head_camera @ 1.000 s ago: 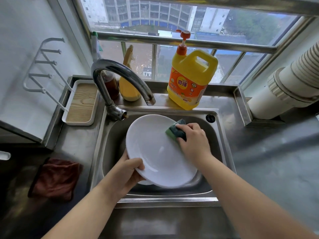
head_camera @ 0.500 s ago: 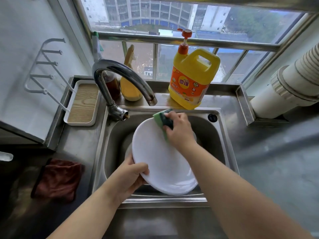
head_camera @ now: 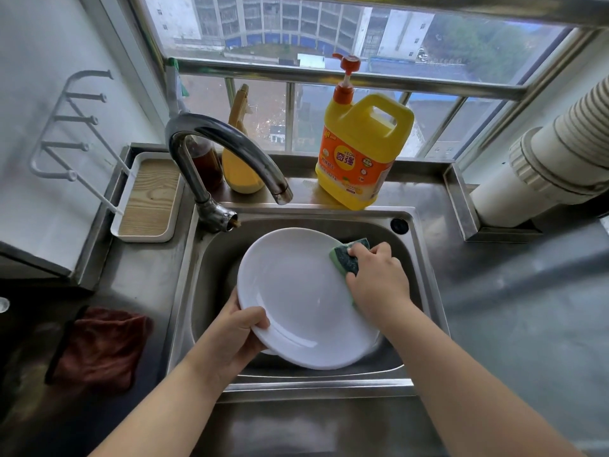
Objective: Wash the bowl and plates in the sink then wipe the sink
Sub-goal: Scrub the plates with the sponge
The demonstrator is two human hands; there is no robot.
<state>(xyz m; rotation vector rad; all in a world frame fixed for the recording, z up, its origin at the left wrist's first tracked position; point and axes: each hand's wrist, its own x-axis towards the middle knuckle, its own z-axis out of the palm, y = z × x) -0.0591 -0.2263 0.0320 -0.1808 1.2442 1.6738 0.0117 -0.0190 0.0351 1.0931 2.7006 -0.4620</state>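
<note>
— Steel counter (head_camera: 494, 324) all round, window behind, and me at the stainless sink basin (head_camera: 425, 291) with the big round white plate (head_camera: 296, 298) tilted up over it. What worries you?

— Your hold on it. Where is it gripped?

— My left hand (head_camera: 230, 338) pinches the near-left rim, thumb on the face, fingers curled underneath. My right hand (head_camera: 379, 278) is clenched round the green scouring sponge (head_camera: 347, 258), pressing it on the far-right edge of the plate.

— Then I'd judge the plate could twist out. One wet pinch on one side, a push on the other: it may pivot and drop.

— Onto what, though? Something white shows just under the plate's low edge; I take it for another dish, but I can't tell which. A fall there could chip both.

— And above?

— The curved chrome tap (head_camera: 230, 143) arches over the basin's back left, its spout near the plate's upper rim. Lifting carelessly, I might knock the rim against it. No water is running that I can see.

— Anything else close?

— A yellow detergent jug with an orange pump (head_camera: 359, 153) stands on the ledge behind the basin, beside an amber spray bottle (head_camera: 242, 166). A white tray with a wooden base (head_camera: 148, 199) sits left, and a dark red cloth (head_camera: 99, 347) lies on the counter further left, well apart from the basin.
</note>
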